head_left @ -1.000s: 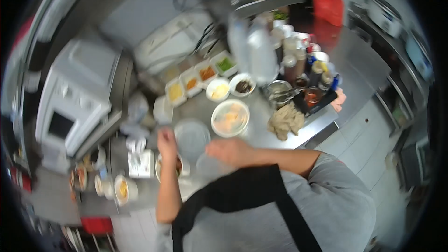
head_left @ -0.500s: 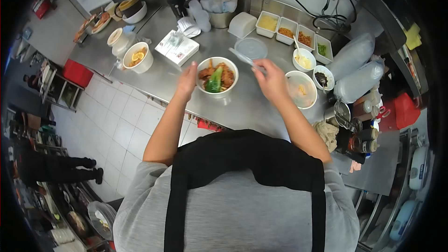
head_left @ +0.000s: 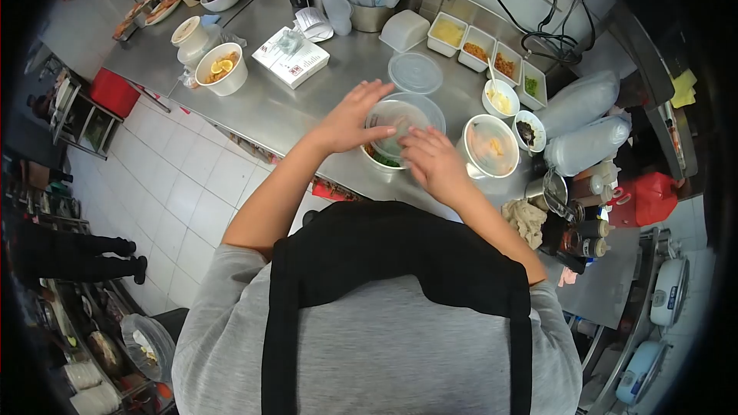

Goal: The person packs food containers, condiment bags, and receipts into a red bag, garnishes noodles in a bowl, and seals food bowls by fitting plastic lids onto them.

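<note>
A round clear lid point(head_left: 411, 111) lies tilted over a white bowl point(head_left: 374, 158), whose food shows at the near edge. My left hand point(head_left: 354, 117) reaches over the lid's left side with its fingers spread. On the right, my right hand point(head_left: 435, 155) touches the lid with its fingers apart, slightly blurred. Another flat clear lid point(head_left: 415, 74) rests on the steel counter just behind. Beside my right hand stands a lidded white bowl point(head_left: 490, 146) with pale orange contents.
Four topping trays point(head_left: 477, 48) line the back. Small bowls, bagged containers and sauce bottles point(head_left: 590, 228) stand right, near a crumpled cloth point(head_left: 524, 221). On the left are a white box point(head_left: 290, 58) and a lemon-topped bowl point(head_left: 222, 69). A person's dark-clothed legs point(head_left: 84, 251) show far left.
The lid in my right hand has come down over the food bowl. My left hand has moved right onto it, and the bowl sits further right in view.
</note>
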